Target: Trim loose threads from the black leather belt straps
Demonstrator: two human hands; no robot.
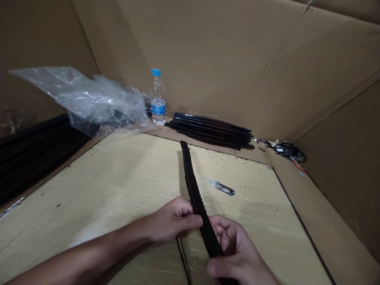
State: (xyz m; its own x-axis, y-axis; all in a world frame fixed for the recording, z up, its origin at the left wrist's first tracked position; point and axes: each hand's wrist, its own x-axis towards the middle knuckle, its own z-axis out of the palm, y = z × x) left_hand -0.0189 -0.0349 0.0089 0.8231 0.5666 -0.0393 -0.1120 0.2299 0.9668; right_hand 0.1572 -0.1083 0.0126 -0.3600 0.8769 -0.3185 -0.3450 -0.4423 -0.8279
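A long black strip, with a bumpy edge along its middle stretch, runs from near my body toward the back of the board. My left hand pinches it around the middle, thumb on top. Nearer to me, my right hand grips the same strip, thumb over it and fingers curled behind. A thin black cord hangs down below my left hand; where its upper end goes is hidden. Small thread snips lie on the board to the right of the strip.
Behind the pale wooden board lies a pile of black strips. A water bottle stands beside crumpled clear plastic. More black material is at left, tangled cords at back right. Cardboard walls enclose the space.
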